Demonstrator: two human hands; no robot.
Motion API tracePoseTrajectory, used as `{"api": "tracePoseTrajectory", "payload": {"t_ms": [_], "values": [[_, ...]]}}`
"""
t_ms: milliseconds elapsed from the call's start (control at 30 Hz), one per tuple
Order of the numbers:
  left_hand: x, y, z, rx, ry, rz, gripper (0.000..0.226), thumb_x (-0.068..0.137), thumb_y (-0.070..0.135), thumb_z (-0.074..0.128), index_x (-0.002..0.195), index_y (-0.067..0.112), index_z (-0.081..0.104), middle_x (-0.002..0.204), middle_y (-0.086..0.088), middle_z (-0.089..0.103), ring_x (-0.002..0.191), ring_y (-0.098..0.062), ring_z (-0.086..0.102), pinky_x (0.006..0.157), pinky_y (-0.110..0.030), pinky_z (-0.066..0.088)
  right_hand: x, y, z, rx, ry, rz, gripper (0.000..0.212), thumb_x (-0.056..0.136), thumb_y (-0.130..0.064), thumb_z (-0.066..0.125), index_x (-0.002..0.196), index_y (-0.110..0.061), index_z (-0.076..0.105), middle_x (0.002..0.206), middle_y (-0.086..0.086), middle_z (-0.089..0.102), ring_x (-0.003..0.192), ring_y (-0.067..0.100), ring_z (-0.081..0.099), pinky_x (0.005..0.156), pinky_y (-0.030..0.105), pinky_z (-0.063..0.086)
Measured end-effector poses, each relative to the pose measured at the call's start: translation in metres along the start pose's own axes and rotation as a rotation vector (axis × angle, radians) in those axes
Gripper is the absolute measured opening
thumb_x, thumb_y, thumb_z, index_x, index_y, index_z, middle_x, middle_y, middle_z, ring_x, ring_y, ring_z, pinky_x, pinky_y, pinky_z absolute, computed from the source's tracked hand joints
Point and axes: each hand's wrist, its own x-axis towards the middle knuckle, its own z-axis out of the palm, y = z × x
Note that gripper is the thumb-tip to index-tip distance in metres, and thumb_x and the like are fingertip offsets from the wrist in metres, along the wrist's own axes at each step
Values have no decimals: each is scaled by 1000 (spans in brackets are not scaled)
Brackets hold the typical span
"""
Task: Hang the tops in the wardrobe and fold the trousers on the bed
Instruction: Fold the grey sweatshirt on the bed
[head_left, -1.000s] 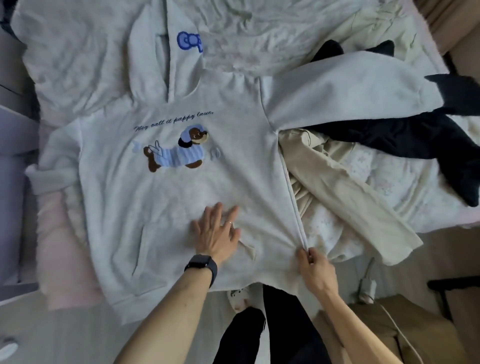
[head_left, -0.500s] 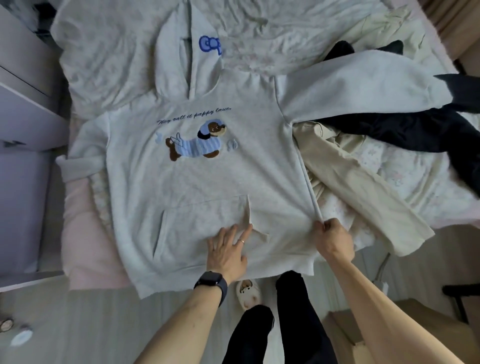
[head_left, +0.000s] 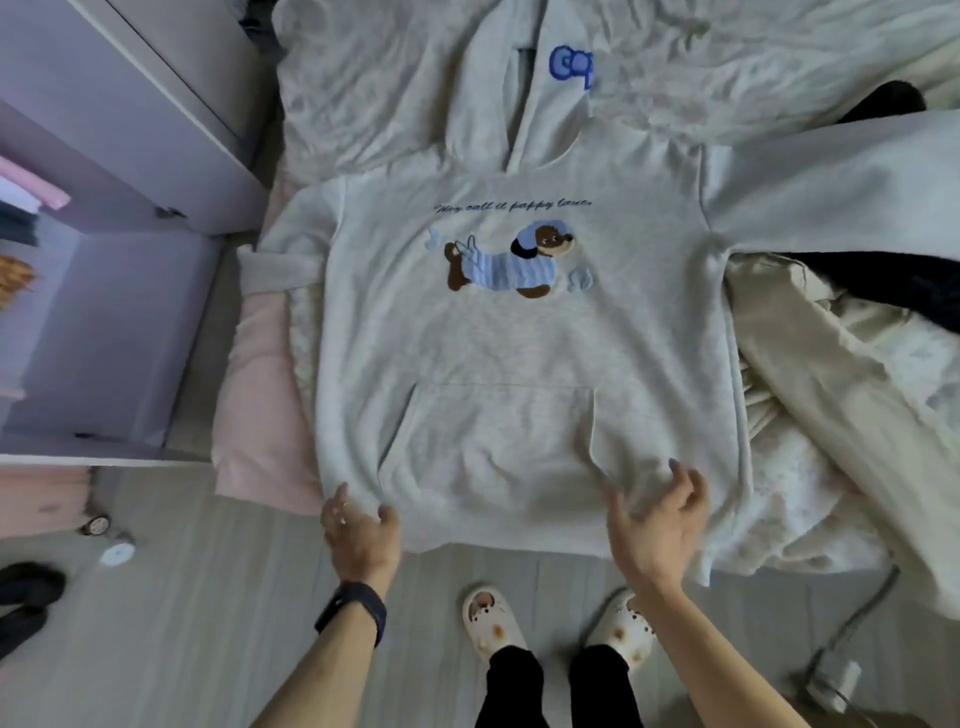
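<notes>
One hoodie (head_left: 524, 338) lies flat, face up on the bed (head_left: 265, 374), hem at the near edge. Left grip (head_left: 361, 530) pinches the hem's left corner; right grip (head_left: 660, 525) is loose-fingered over the hem's right side, holding nothing.

Home bedroom, rumpled bed (head_left: 363, 93), open wardrobe (head_left: 130, 291), scattered clothes

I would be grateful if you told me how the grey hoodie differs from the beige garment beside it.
The hoodie lies spread flat, front up; the beige garment lies rumpled. The hoodie bears a dog picture; the beige garment is plain. Both lie on the bed.
</notes>
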Motion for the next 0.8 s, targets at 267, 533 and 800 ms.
{"api": "tracePoseTrajectory", "payload": {"t_ms": [267,533,800], "values": [[59,-40,-23,-77,-164,-178,37,98,25,57,129,6,56,118,-8,63,97,-30,55,85,-36,45,12,38,5,371,233,666,75,86,-31,67,147,-11,29,151,17,27,119,33,46,97,40,42],[42,-76,-61,-26,-56,-136,27,98,30,61,98,4,65,96,-18,69,88,-38,64,76,-41,51,-34,56,-27,181,203,674,38,98,-39,50,115,-7,62,109,18,64,107,41,60,90,46,48],[-8,-6,-44,342,-165,255,71,91,18,60,153,17,27,161,-13,23,144,-35,27,114,-49,31,-44,23,-31,-276,-42,517,62,93,-22,56,147,-9,28,156,17,18,132,45,37,106,53,40]]}}
